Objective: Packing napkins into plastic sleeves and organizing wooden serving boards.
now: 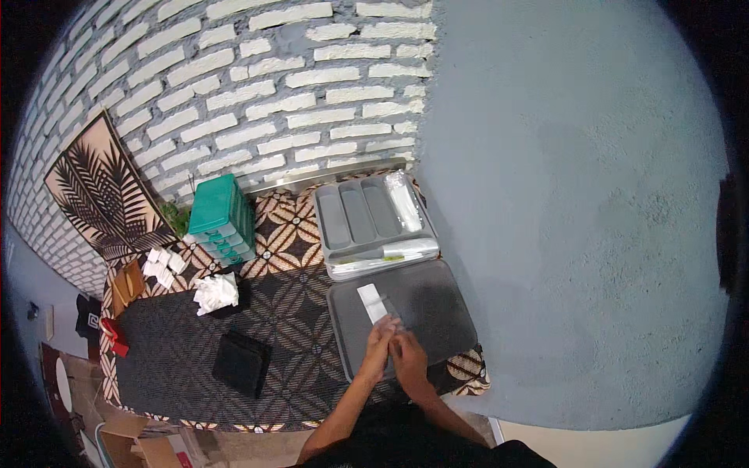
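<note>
Both my hands meet over the lower part of a dark grey flat tray (433,298). My left hand (381,342) grips the near end of a narrow white packet (371,301), which looks partly clear and points away from me. Beside it, my right hand (408,357) has its fingers bent at the same end; whether they pinch the wrapping cannot be told. Just beyond the flat tray stands a light grey compartment tray (332,219). Its right long slot holds clear-wrapped white items (404,202), and its near cross slot holds more thin wrapped items (374,257).
On the patterned tablecloth (292,304) stand a teal drawer box (216,210), a crumpled white tissue heap (216,292), a black square object (240,361), small white packets (164,266) and a red item (115,339). A brick wall is behind; a plain wall borders the right.
</note>
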A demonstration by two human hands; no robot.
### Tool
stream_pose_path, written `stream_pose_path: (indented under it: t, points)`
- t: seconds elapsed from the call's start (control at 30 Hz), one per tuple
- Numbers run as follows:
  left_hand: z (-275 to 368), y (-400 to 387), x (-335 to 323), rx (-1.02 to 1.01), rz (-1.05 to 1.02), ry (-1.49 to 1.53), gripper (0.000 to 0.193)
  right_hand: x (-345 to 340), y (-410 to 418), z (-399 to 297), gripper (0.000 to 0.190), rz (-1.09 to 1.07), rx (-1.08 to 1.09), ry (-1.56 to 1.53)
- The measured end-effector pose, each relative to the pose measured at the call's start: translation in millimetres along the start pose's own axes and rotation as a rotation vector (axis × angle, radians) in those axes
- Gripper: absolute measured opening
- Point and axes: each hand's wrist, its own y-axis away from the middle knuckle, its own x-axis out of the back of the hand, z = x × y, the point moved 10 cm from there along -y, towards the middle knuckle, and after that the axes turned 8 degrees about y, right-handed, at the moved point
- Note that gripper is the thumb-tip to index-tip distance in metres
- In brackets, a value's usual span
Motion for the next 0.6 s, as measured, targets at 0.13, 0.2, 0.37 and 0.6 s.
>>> stream_pose_path:
  t: [0.13, 0.2, 0.37, 0.6]
  points:
    - [69, 25, -12, -0.148, 0.069, 0.072, 0.023, 6, 9, -39, 0.017, -0.006, 0.149, -0.116]
    - [89, 31, -5, -0.202, 0.048, 0.017, 0.02, 20, 6, -62, 0.019, -0.007, 0.217, -0.198]
    - [135, 57, -4, -0.32, 0.044, -0.14, 0.01, 60, -36, -75, 0.026, 0.1, 0.013, -0.509]
    - [163, 79, -20, -0.379, -0.038, -0.046, 0.03, 34, -71, -120, 0.015, -0.435, 0.142, -0.686]
